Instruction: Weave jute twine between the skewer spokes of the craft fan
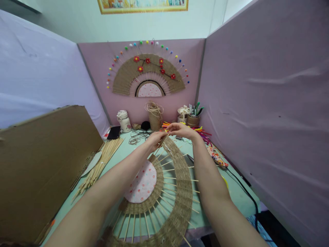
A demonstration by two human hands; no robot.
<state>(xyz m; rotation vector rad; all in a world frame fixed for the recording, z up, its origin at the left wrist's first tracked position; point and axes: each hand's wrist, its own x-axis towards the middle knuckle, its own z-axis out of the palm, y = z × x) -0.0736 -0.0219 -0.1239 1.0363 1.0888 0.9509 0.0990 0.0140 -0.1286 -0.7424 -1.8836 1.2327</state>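
Observation:
A half-round fan (183,175) of brown twine woven over thin wooden sticks lies turned on its side in front of me. Its inner half-circle (142,183) is white cloth with small red dots. My left hand (157,139) grips the far end of the woven band, fingers closed around it. Just to the right, my right hand (182,130) pinches at that same end, its fingertips close to the left hand's. What sits between the right fingertips is too small to make out. Bare stick ends poke out past the band's outer edge.
Bundled sticks (104,159) lie left, near a cardboard sheet (46,164). Behind the hands stand a twine cone (155,118), a white bottle (124,121) and a pen holder (193,120). A phone (113,132) lies left; a corded patterned object (218,157) lies right. A finished fan (123,77) hangs behind.

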